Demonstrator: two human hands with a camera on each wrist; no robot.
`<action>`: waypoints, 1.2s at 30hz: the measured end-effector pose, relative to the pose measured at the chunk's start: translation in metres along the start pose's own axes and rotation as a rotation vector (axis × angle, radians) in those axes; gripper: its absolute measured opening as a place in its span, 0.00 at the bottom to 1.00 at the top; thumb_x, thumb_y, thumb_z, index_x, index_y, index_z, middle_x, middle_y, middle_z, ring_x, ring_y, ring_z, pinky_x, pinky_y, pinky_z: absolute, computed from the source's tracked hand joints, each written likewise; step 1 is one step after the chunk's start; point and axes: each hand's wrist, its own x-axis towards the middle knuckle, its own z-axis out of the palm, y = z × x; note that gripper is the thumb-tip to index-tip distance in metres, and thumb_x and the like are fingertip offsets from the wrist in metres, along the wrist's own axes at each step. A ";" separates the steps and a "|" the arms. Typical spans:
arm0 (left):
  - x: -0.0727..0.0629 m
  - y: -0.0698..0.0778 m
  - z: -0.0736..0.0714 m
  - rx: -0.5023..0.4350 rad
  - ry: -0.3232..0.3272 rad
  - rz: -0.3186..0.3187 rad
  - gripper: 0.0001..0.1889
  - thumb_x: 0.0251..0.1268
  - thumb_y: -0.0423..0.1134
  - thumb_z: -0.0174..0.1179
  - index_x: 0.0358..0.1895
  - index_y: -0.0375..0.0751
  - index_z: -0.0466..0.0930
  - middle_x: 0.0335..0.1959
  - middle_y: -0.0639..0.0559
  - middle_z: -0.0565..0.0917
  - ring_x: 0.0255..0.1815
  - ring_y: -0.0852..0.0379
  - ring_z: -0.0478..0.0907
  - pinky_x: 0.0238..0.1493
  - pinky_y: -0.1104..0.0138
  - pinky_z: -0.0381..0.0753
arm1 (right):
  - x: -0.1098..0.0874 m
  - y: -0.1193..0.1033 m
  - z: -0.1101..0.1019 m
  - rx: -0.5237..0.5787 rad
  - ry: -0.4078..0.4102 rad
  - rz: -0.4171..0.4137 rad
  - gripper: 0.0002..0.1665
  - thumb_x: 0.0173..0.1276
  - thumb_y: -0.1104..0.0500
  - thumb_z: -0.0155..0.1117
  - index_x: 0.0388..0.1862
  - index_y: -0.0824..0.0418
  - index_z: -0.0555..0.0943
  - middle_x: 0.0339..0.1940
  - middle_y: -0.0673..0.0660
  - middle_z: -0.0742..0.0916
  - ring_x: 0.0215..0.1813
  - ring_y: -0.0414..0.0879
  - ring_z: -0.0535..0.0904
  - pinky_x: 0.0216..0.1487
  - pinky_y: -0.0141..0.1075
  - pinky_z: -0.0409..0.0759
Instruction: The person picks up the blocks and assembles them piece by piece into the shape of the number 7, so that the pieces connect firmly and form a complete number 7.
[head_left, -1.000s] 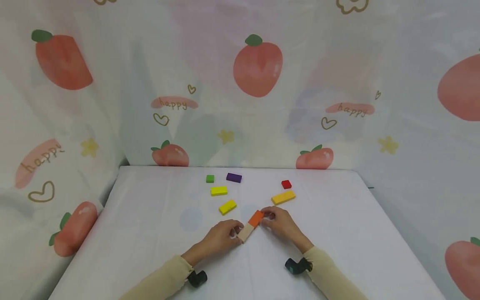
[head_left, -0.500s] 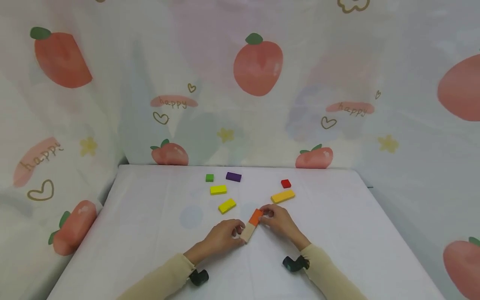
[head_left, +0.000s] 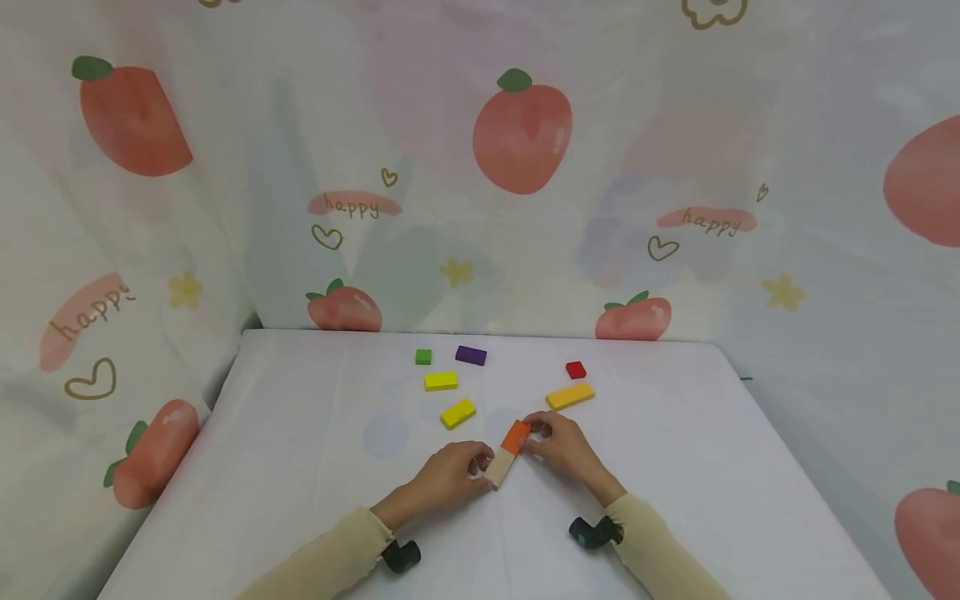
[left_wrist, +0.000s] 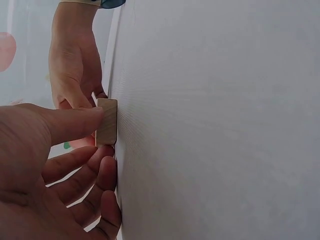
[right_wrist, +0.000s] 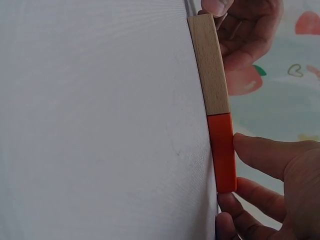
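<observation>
A plain wooden block (head_left: pixel 498 469) and an orange block (head_left: pixel 515 437) lie end to end on the white table, forming one slanting line. My left hand (head_left: pixel 447 477) holds the near end of the wooden block between thumb and fingers; its other fingers are bent below, as the left wrist view shows. At the far end, my right hand (head_left: pixel 562 447) grips the orange block, thumb on its side and a finger at its end. In the right wrist view the ends of the wooden block (right_wrist: pixel 211 67) and orange block (right_wrist: pixel 223 152) touch.
Beyond the hands lie two yellow blocks (head_left: pixel 441 381), a green block (head_left: pixel 423 357), a purple block (head_left: pixel 471 356), a red block (head_left: pixel 576 369) and a longer amber block (head_left: pixel 570 395). A fruit-printed curtain (head_left: pixel 412 125) stands behind the table.
My left hand and the wooden block have shifted slightly right, so the joined pair slants more steeply. The right hand keeps its hold on the orange block. The other blocks stay where they were.
</observation>
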 end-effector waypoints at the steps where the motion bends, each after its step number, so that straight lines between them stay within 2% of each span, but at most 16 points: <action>1: 0.000 0.001 0.000 -0.003 -0.003 0.001 0.20 0.58 0.46 0.70 0.53 0.49 0.80 0.36 0.65 0.79 0.36 0.67 0.72 0.39 0.74 0.75 | 0.000 0.000 0.000 -0.002 -0.002 0.001 0.21 0.60 0.54 0.73 0.52 0.53 0.83 0.41 0.50 0.84 0.43 0.44 0.74 0.48 0.37 0.76; 17: 0.002 0.008 0.001 -0.018 -0.027 0.011 0.20 0.58 0.46 0.71 0.53 0.48 0.79 0.36 0.63 0.79 0.36 0.66 0.72 0.41 0.73 0.75 | -0.001 -0.001 -0.003 0.023 -0.010 -0.001 0.20 0.60 0.56 0.73 0.52 0.54 0.83 0.42 0.50 0.84 0.45 0.45 0.75 0.47 0.37 0.76; 23: 0.003 0.006 0.002 -0.013 -0.027 0.018 0.25 0.58 0.46 0.70 0.59 0.48 0.77 0.35 0.63 0.78 0.36 0.66 0.72 0.41 0.73 0.76 | 0.000 -0.002 -0.004 0.017 -0.013 -0.019 0.19 0.60 0.54 0.73 0.51 0.54 0.83 0.41 0.51 0.84 0.43 0.45 0.74 0.44 0.35 0.74; 36: 0.001 0.008 0.003 0.006 -0.015 -0.004 0.25 0.58 0.48 0.70 0.59 0.49 0.78 0.36 0.64 0.78 0.37 0.66 0.72 0.42 0.72 0.76 | 0.000 -0.001 -0.005 0.010 -0.013 -0.006 0.20 0.60 0.55 0.72 0.52 0.56 0.82 0.42 0.52 0.84 0.45 0.46 0.74 0.48 0.38 0.75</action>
